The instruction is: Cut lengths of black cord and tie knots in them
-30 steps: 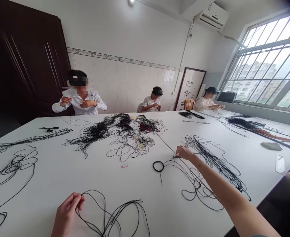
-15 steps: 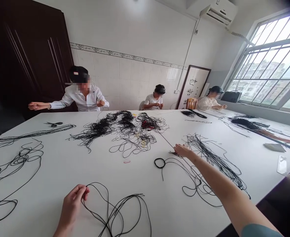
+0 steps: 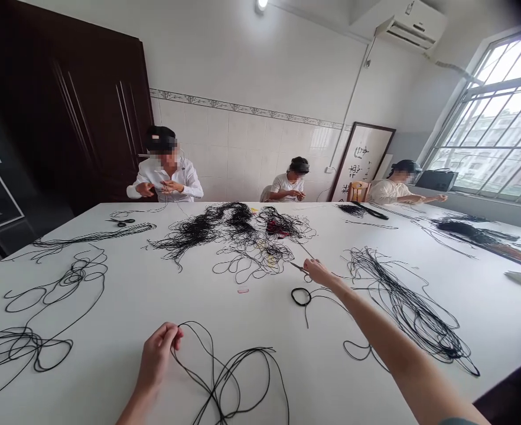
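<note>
My left hand (image 3: 158, 352) is closed in a pinch on a thin black cord (image 3: 211, 348), whose loose loops lie on the table to the right of it. My right arm reaches forward, and my right hand (image 3: 321, 273) is closed round a pair of scissors (image 3: 299, 268). Their blades point left, close by a big tangle of black cord (image 3: 256, 262). Just below the scissors lies a small coiled black ring of cord (image 3: 301, 297) with a loose tail. The fingers of my right hand partly hide the scissor handles.
A long bundle of black cords (image 3: 402, 301) lies right of my right arm. Loose cords (image 3: 72, 277) and other scissors (image 3: 122, 222) are at left. A small pink piece (image 3: 243, 290) rests mid-table. Three people sit along the far side of the white table (image 3: 123, 330).
My right hand has lifted the scissors, which now point left. The view has turned slightly left. My left hand still pinches the cord. The person at far left has brought both hands together.
</note>
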The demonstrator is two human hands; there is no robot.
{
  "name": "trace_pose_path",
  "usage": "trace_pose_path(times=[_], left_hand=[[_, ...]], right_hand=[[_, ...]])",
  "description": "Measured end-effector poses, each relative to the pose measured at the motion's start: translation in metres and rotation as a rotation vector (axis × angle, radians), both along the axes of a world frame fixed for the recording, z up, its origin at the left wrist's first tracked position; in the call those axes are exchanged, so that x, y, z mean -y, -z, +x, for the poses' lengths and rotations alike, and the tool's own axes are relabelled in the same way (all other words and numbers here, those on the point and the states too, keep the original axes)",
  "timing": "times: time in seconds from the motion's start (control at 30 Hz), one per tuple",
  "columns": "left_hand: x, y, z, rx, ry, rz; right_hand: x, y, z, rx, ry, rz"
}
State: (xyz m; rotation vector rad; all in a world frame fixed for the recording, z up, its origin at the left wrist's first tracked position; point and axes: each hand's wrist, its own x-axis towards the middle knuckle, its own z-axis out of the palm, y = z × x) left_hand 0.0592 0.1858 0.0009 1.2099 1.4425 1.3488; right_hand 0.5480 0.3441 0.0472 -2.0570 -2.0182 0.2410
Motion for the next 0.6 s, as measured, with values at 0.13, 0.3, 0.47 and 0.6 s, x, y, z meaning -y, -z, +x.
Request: trace_pose_path(times=[0.13,0.3,0.47,0.6], left_hand=[[0.000,0.003,-0.002,0.024,0.021,-0.019],[0.005,0.004,-0.003,0.039,0.021,-0.038],[0.011,0.000,-0.004,0.059,-0.002,-0.049],[0.014,-0.004,-0.005,0.069,-0.001,-0.052]], right_hand=[[-0.005,0.000,-0.034,-0.291,0.113,0.019],[0.007,-0.002,-0.069,-0.651,0.246,0.062],[0.019,0.000,-0.098,-0.877,0.334,0.082],[0.038,-0.003,-0.121,-0.968,0.342,0.113]])
